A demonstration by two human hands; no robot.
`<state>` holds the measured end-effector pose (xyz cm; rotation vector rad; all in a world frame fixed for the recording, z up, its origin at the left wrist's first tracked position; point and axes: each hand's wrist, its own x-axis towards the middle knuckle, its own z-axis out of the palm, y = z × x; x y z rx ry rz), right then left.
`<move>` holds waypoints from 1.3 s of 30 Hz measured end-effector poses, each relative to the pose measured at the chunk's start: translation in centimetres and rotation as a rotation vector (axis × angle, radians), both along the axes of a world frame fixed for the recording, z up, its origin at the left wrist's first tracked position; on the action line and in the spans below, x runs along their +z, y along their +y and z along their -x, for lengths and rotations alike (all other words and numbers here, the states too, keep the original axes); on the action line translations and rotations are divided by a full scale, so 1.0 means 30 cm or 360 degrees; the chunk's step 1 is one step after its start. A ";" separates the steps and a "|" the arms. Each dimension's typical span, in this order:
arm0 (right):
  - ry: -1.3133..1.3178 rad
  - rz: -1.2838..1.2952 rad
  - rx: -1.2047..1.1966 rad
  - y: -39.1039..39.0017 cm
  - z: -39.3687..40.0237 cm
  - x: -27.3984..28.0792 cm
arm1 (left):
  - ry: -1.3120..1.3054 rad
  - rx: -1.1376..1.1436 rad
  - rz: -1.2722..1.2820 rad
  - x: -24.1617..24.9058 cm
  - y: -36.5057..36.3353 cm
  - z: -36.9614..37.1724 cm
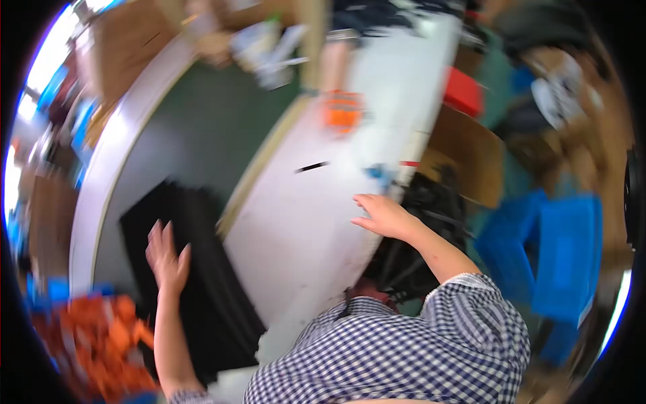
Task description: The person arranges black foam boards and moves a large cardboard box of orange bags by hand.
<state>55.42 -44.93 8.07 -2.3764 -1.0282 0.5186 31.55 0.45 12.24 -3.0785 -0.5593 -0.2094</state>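
**Risk: black stack sliding off the belt while your view is smeared**

Landmark is the white table (377, 114).

- Green belt (202, 128), left of the white table, carries the black sheet stack (195, 283). The stack's right corner sits against the table's edge and looks skewed. Judgement: a one-handed push could fan the sheets or catch them on that edge.
- Orange parts pile (94, 343), far left of the table and just beside the stack. A sliding stack could plough into it.
- Your left hand (167, 259) lies flat on the stack, fingers spread, gripping nothing.
- Your right hand (382, 215) rests on the table's right edge, fingers loose and extended, holding nothing.
- Frame is motion-blurred, so I can't confirm contact pressure.
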 end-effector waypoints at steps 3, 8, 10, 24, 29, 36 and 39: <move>0.0373 -0.0035 0.0437 0.344 0.073 -0.094 | -0.0035 0.0397 0.0011 -0.078 -0.001 0.096; 0.1087 -0.0266 0.0291 0.801 0.296 -0.325 | 0.0044 0.0357 0.0146 -0.038 -0.035 0.278; 0.1049 -0.0355 0.0340 0.919 0.428 -0.496 | 0.0107 0.0325 0.0198 -0.007 -0.034 0.285; 0.0187 -0.0835 0.0264 1.430 -0.134 -0.445 | 0.0146 0.0293 0.0335 -0.047 -0.004 0.472; 0.0111 -0.0530 0.0680 1.577 -0.121 -0.436 | 0.0183 0.0320 0.0389 -0.056 0.002 0.509; 0.0205 -0.0337 0.0987 1.576 -0.076 -0.444 | 0.0204 0.0371 0.0436 -0.056 -0.005 0.540; 0.0280 -0.0342 0.1010 1.558 -0.094 -0.440 | 0.0185 0.0366 0.0449 -0.056 -0.009 0.539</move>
